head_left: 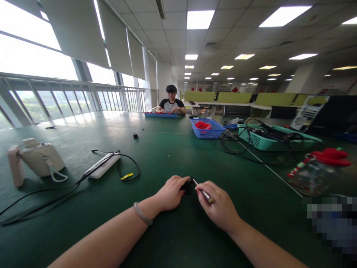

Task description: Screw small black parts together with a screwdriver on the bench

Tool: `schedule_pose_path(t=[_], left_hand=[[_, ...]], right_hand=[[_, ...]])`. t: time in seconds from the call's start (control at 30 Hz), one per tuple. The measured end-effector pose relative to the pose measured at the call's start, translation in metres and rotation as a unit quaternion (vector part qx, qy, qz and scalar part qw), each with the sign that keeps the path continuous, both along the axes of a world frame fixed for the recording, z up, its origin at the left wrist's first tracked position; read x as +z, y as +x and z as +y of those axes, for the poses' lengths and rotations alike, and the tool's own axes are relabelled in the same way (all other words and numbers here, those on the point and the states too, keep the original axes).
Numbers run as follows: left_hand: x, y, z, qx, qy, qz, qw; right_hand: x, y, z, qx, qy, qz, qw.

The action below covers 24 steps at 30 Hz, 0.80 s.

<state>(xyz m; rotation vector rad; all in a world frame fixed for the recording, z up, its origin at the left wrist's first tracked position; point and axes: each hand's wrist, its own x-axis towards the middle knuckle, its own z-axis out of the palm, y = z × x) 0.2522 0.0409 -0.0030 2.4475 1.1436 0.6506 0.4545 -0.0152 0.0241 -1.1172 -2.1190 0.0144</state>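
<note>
And here you are at the dark green tabletop (161,149), with the small, blocky black object (189,187) down on the surface, right between your two hands! Your left hand (173,192), a grey bangle (142,214) round its wrist, has its fingertips pressed on the object's left side, steadying it. Your right hand (219,206) grips a slim, pen-like metal tool (205,195), silvery along its shaft, dull gold at the near end. Its far tip is at the object's upper right; touching or just short, I can't tell. And what a compact little piece: dark all over, partly covered by your fingers, its finer details too small to read. Well apart, to the left, lies a white, slab-shaped device (104,168).
</note>
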Motion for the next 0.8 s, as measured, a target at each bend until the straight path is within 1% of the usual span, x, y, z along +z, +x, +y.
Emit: schedule_pose_path(t=[0.2, 0.4, 0.57, 0.7, 0.8], left_hand=[[0.0007, 0.0009, 0.0004, -0.002, 0.001, 0.002, 1.000], [0.0019, 0.0010, -0.0012, -0.004, 0.012, 0.002, 1.000], [0.0065, -0.0001, -0.0040, -0.017, 0.024, 0.006, 1.000], [0.0085, 0.0004, -0.0046, -0.018, 0.027, 0.012, 0.999], [0.0072, 0.0011, -0.0034, -0.009, 0.026, 0.009, 1.000]], right_hand=[[-0.0013, 0.0004, 0.0013, -0.008, -0.001, -0.004, 1.000], [-0.0020, 0.0012, 0.0024, -0.015, -0.026, -0.010, 0.999], [-0.0007, 0.0001, 0.0021, 0.005, -0.042, -0.012, 0.999], [0.0017, -0.0003, -0.0012, 0.029, -0.023, -0.003, 0.999], [0.0039, 0.0014, -0.0063, 0.063, 0.018, 0.005, 0.998]])
